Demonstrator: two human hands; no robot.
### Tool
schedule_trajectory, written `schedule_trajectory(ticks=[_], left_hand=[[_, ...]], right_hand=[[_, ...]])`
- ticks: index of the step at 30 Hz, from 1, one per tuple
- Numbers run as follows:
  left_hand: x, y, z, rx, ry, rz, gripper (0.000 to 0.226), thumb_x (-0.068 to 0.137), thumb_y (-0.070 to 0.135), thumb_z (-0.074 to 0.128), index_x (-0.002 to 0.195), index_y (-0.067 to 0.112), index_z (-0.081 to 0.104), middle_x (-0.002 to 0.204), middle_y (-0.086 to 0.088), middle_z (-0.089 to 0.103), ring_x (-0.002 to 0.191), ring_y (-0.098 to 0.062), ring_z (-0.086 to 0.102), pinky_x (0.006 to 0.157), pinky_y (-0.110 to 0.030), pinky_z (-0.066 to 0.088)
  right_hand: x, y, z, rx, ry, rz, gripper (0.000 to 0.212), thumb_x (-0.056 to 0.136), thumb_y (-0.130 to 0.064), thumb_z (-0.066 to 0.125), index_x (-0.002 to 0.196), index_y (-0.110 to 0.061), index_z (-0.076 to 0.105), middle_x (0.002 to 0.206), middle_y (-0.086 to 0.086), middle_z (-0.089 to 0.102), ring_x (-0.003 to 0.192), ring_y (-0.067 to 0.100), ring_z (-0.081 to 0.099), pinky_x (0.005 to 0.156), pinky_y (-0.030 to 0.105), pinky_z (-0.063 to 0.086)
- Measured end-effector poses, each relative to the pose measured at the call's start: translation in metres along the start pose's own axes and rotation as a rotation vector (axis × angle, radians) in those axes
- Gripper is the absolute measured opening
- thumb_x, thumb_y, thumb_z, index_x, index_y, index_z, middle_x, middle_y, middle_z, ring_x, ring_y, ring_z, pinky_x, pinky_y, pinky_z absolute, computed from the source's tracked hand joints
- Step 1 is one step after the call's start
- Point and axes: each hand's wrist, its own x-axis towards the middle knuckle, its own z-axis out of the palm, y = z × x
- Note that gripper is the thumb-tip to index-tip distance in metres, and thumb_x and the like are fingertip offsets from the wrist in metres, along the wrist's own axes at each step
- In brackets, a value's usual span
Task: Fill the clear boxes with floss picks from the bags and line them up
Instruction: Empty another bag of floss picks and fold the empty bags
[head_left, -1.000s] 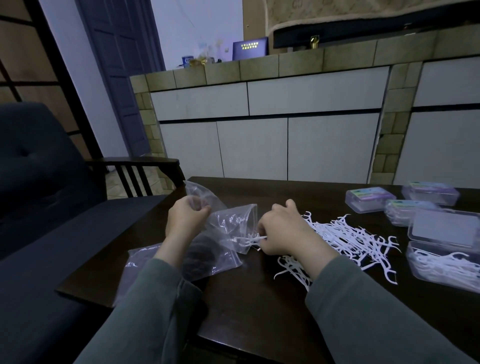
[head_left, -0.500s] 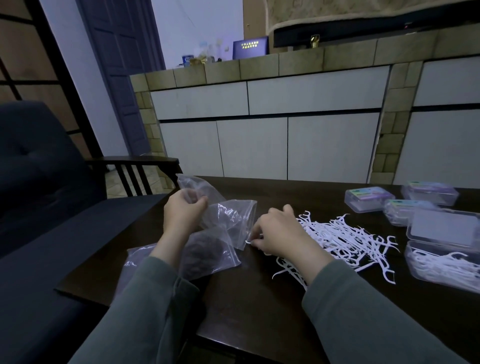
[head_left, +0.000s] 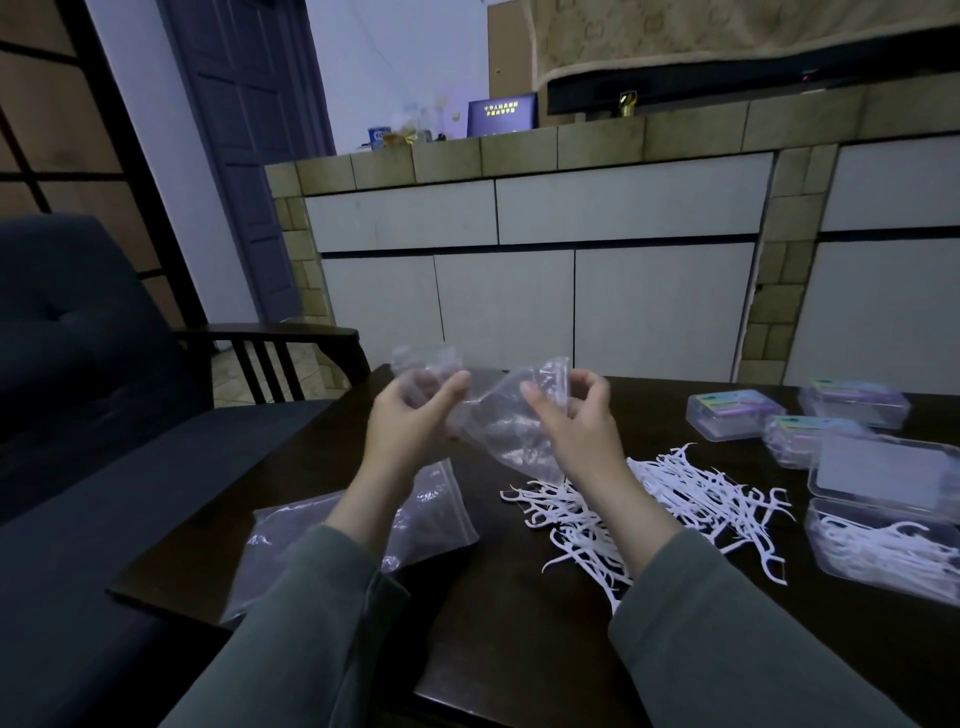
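— Where was the bag, and who had it?

— A clear plastic bag (head_left: 498, 421) hung above the desk (head_left: 519, 623), held up between both hands. The left hand (head_left: 410, 426) gripped its left upper part, thumb and fingers (head_left: 452, 384) curled round the crumpled film. The right hand (head_left: 576, 421) pinched the right upper edge, thumb and forefinger closed on the plastic while the other fingers curled loosely behind (how tightly, I could not tell).

— Anything inside it?

— It looked slack and see-through; I could not make out any contents.

— And the floss picks?

— A loose heap of white floss picks (head_left: 675, 509) lay on the desk just below and to the right of the right wrist. A second clear bag (head_left: 358, 530) lay flat on the desk under the left forearm.

— The boxes?

— At the right edge stood an open clear box (head_left: 883, 551) with picks in it, its lid (head_left: 883, 473) tipped back behind it. Farther back sat three closed clear boxes (head_left: 727, 415) with coloured labels, close together.

— What else?

— Grey-green sleeves (head_left: 727, 623) on both arms, a dark sofa (head_left: 78, 389) left of the desk, and white cabinet doors (head_left: 571, 301) beyond.
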Motion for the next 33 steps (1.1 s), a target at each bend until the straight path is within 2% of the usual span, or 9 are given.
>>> schedule_trajectory(ticks=[4, 8, 10, 13, 16, 20, 24, 29, 33], left_hand=[[-0.004, 0.009, 0.003, -0.048, -0.021, -0.058, 0.042, 0.086, 0.053, 0.060, 0.092, 0.013, 0.071, 0.084, -0.006, 0.075, 0.078, -0.020, 0.070, 0.066, -0.033, 0.057], [0.001, 0.004, -0.001, 0.023, 0.075, -0.030, 0.032, 0.095, 0.036, 0.056, 0.089, 0.008, 0.069, 0.086, -0.019, 0.066, 0.077, -0.023, 0.059, 0.070, -0.035, 0.051], [0.001, 0.001, -0.002, 0.010, 0.105, 0.001, 0.027, 0.096, 0.030, 0.055, 0.085, 0.008, 0.067, 0.072, -0.010, 0.061, 0.067, -0.015, 0.054, 0.062, -0.032, 0.045], [-0.001, 0.002, 0.000, 0.091, 0.144, 0.086, 0.023, 0.096, 0.031, 0.056, 0.082, 0.015, 0.064, 0.065, 0.006, 0.058, 0.055, -0.004, 0.051, 0.055, -0.025, 0.041], [0.000, 0.001, 0.001, 0.150, 0.172, 0.114, 0.018, 0.094, 0.034, 0.057, 0.086, 0.019, 0.063, 0.076, 0.005, 0.062, 0.067, -0.010, 0.055, 0.060, -0.028, 0.044], [0.002, -0.001, 0.002, -0.071, 0.069, -0.063, 0.016, 0.094, 0.023, 0.055, 0.078, 0.020, 0.055, 0.063, 0.001, 0.052, 0.055, -0.016, 0.047, 0.046, -0.026, 0.039], [0.001, 0.000, -0.007, -0.137, 0.028, -0.077, 0.018, 0.090, 0.018, 0.064, 0.083, 0.020, 0.048, 0.065, 0.004, 0.058, 0.048, -0.010, 0.048, 0.041, -0.023, 0.039], [0.000, -0.004, -0.024, 0.085, 0.161, 0.051, 0.029, 0.088, 0.021, 0.069, 0.110, 0.025, 0.051, 0.087, 0.001, 0.063, 0.076, -0.014, 0.060, 0.061, -0.024, 0.045], [-0.001, -0.003, -0.047, 0.515, 0.192, 0.096, 0.013, 0.093, 0.019, 0.054, 0.095, 0.031, 0.058, 0.086, 0.010, 0.062, 0.079, -0.012, 0.058, 0.063, -0.027, 0.046]], right_hand=[[0.006, 0.008, -0.010, -0.074, 0.126, -0.021, 0.021, 0.098, -0.030, 0.051, 0.104, -0.013, 0.062, 0.092, 0.002, 0.066, 0.082, 0.017, 0.062, 0.063, 0.024, 0.048], [0.005, 0.009, -0.020, -0.072, 0.180, -0.104, 0.026, 0.100, -0.036, 0.045, 0.089, -0.017, 0.060, 0.075, -0.006, 0.061, 0.065, 0.007, 0.056, 0.058, 0.021, 0.041], [0.007, 0.010, -0.024, -0.103, 0.235, -0.126, 0.034, 0.100, -0.040, 0.043, 0.084, -0.014, 0.058, 0.066, -0.004, 0.056, 0.057, 0.009, 0.051, 0.055, 0.022, 0.039], [0.012, 0.011, -0.030, -0.069, 0.284, -0.116, 0.038, 0.099, -0.043, 0.045, 0.086, -0.011, 0.061, 0.063, -0.002, 0.052, 0.056, 0.012, 0.046, 0.053, 0.026, 0.037], [0.012, 0.013, -0.030, -0.013, 0.288, -0.048, 0.037, 0.100, -0.041, 0.045, 0.088, -0.011, 0.063, 0.061, -0.003, 0.047, 0.053, 0.011, 0.039, 0.050, 0.024, 0.032], [0.009, 0.014, -0.028, 0.142, 0.145, 0.093, 0.033, 0.101, -0.039, 0.042, 0.099, -0.013, 0.062, 0.067, -0.003, 0.049, 0.054, 0.008, 0.039, 0.048, 0.021, 0.032], [0.004, 0.008, -0.027, 0.057, 0.159, 0.021, 0.034, 0.100, -0.042, 0.044, 0.102, -0.014, 0.063, 0.079, 0.002, 0.061, 0.061, 0.010, 0.047, 0.055, 0.025, 0.038], [-0.002, -0.006, -0.014, -0.074, 0.198, -0.075, 0.035, 0.102, -0.037, 0.042, 0.092, -0.008, 0.060, 0.072, 0.003, 0.054, 0.055, 0.009, 0.039, 0.050, 0.023, 0.033], [-0.007, -0.013, 0.010, -0.261, 0.090, -0.087, 0.023, 0.102, -0.033, 0.043, 0.096, -0.013, 0.053, 0.073, -0.004, 0.050, 0.056, 0.008, 0.043, 0.046, 0.017, 0.034]])
